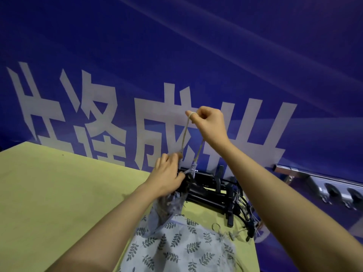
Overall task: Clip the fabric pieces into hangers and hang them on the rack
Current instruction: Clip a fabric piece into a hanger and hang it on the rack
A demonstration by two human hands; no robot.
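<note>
A leaf-printed grey fabric piece [182, 246] lay flat at bottom centre; another bunched piece [167, 207] hung lifted at centre, beside stacked black clip hangers [214, 195] right of centre.

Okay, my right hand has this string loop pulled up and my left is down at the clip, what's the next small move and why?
Probably ease the right hand down a little to slacken the string loop, so it can be worked free. The loop is hooked over a right finger and stretched taut down to the bunched fabric and black hanger that the left hand grips. The leaf-print fabric on the table waits.
</note>
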